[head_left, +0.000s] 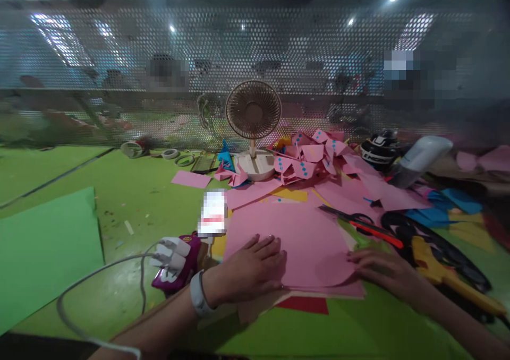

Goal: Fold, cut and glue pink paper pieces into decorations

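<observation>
My left hand lies flat, fingers spread, on the near left edge of a large pink paper sheet that tops a small stack of coloured sheets on the green table. My right hand rests with its fingers on the sheet's near right corner, which curls up slightly. A white band circles my left wrist. Neither hand grips anything.
A small desk fan stands behind a pile of folded pink paper pieces. Red-handled scissors and a yellow tool lie at the right. A purple power strip with white plugs sits left, beside a green sheet. A perforated metal screen backs the table.
</observation>
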The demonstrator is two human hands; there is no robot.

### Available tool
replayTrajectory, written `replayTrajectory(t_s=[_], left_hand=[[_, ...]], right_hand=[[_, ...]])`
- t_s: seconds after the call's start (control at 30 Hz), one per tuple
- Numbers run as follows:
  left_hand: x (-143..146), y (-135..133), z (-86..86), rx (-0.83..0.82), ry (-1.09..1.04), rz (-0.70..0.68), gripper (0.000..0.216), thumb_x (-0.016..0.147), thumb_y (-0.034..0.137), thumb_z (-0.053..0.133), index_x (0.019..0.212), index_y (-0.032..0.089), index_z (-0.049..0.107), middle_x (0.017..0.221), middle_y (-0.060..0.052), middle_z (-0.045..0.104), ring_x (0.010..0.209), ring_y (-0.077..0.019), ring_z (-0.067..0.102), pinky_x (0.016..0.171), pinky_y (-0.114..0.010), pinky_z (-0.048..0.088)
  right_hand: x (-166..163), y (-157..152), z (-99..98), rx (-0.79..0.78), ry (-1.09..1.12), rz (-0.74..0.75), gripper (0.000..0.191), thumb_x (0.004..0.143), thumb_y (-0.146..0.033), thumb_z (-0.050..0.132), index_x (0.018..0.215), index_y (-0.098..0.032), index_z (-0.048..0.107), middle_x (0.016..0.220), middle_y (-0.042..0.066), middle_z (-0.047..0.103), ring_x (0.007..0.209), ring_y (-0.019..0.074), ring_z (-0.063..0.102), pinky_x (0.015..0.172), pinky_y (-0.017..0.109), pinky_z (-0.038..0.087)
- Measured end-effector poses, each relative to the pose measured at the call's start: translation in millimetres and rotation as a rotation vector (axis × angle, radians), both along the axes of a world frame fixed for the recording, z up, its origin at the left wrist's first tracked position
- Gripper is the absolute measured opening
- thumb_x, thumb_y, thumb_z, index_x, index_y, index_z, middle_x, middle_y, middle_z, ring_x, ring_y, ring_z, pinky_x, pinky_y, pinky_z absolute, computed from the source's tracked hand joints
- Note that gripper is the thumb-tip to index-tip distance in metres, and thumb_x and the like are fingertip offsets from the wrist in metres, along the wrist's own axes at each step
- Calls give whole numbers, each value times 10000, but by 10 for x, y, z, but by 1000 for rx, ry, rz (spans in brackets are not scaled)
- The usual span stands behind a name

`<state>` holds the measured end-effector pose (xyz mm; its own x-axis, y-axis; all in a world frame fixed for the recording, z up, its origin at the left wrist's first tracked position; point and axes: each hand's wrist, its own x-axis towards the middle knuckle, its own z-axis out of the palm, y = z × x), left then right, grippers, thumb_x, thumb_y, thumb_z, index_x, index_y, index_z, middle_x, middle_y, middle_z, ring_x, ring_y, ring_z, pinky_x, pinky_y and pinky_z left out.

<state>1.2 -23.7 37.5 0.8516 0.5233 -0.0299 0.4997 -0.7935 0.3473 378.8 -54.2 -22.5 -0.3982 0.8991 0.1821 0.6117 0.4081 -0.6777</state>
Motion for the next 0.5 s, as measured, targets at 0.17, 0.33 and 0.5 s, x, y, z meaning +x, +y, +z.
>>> replayTrajectory(t_s=[0.17,0.33,0.5], left_hand=[[13,15,70,-27,-23,18,731,841,651,416,1422,218,320,1467,-118,341,1347,-286,301,1114,-451,189],[96,-36,71,11,-122,-8,636,843,612,466,1349,228,431,1350,-102,500,1203,-272,480,1049,-435,306],[163,-131,41,-15,-163,-67,433,883,500,488,1235,254,541,1102,-76,614,960,-220,571,799,-323,453]], right_hand=[[-146,-3,121,-20,79,-35,205,841,-413,586,842,-229,677,1005,76,701,1010,246,631,906,422,495],[-329,-107,257,-80,127,-35,231,869,-423,542,872,-229,667,954,54,707,960,219,644,865,368,503],[-462,-254,342,-72,65,-53,246,877,-430,524,821,-226,647,848,28,693,855,187,648,764,299,508]])
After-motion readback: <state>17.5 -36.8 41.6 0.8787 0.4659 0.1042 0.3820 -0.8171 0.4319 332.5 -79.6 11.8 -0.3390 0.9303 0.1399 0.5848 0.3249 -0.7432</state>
